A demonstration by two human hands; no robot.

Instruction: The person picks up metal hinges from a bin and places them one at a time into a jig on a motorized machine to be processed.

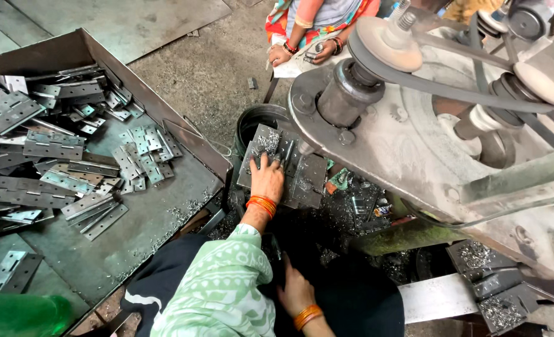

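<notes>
My left hand [267, 178], with orange bangles and a green patterned sleeve, presses down on a grey metal hinge plate [261, 142] lying on the drill table [311, 181]. The drill bit [302, 150] stands just to the right of my fingers, and metal shavings cover the plates. My right hand [296, 288], also with orange bangles, rests lower down in a dark area near my lap. What its fingers touch is hidden in shadow.
A large metal tray [165, 212] on the left holds several grey hinges [52, 146]. The drilling machine's pulleys and belt [451, 87] fill the right side. Another person's hands [302, 53] are at the top. A dark bucket [252, 122] stands behind the table.
</notes>
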